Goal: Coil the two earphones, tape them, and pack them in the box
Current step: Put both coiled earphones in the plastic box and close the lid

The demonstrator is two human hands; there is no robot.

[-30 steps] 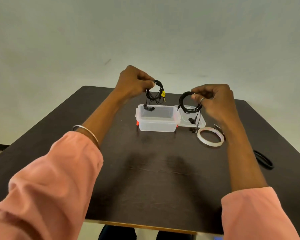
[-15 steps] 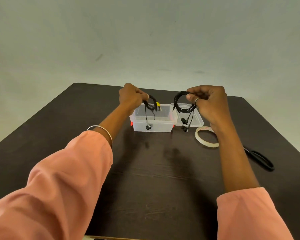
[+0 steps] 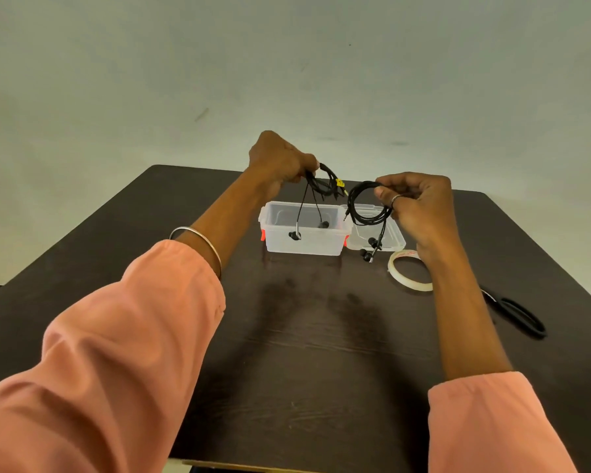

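A dark table [image 3: 287, 353] with a faint wood grain and a dull sheen carries everything, and the clear box [image 3: 306, 230] standing toward its far side serves as the landmark. Left of the box, a loose salmon-pink fabric sleeve [image 3: 116, 353] ends short of the wrist, where a thin, smooth metal bangle [image 3: 198, 244] circles the forearm. The left hand [image 3: 277, 162] is raised above the box's left end, its fingers pinched tight on the first coiled earphone [image 3: 323, 184], a small bundle of thin black cable with a tiny yellow tag at its right edge. Two strands hang from that bundle down into the box, and their rounded black earbuds lie low inside it, seen through the wall. The box itself is a rectangular tub of translucent plastic with rounded corners and small orange-red clips at both ends. Just right of it lies its flat, clear lid [image 3: 388, 233]. Above the lid, the right hand [image 3: 418, 203], a ring on one finger, closes its fingertips around the second coiled earphone [image 3: 364, 204], a rounder, wider loop of glossy black wire whose earbuds dangle down over the lid's near edge. Right of the box and nearer the person sits a thin whitish ring of tape [image 3: 406, 273], partly hidden by the right forearm. Farther right lie scissors [image 3: 522, 315] with looped black handles.
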